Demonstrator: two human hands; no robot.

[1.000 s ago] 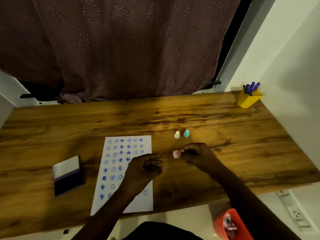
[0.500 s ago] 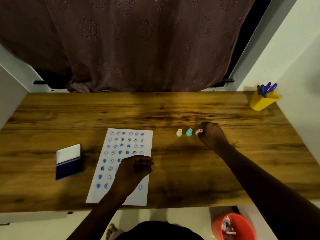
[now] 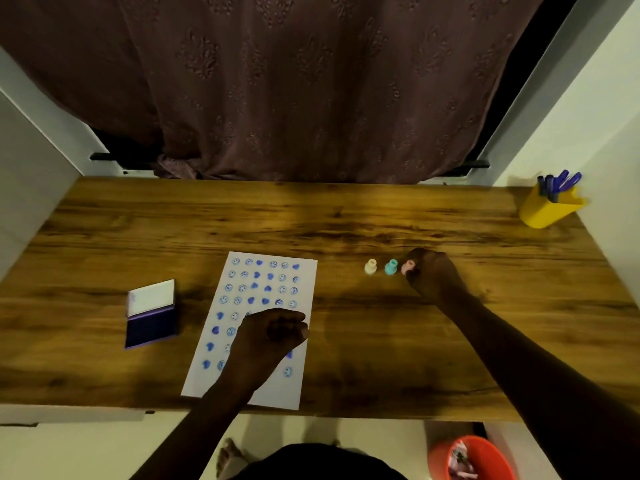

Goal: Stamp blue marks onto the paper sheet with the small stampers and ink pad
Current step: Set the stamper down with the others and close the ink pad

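Right hand pinching pink stamper at teal stamper's three o'clock, cream stamper at its nine, left hand curled loosely on stamped paper sheet, open ink pad at sheet's nine o'clock.

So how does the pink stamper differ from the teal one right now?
The pink stamper is pinched in the right hand; the teal stamper stands free on the table, untouched. The pink one is partly hidden by fingers and its pose is unclear; the teal one shows whole and upright. The pink one lies at the right end of the row, the teal between it and the cream stamper. Both look alike in size.
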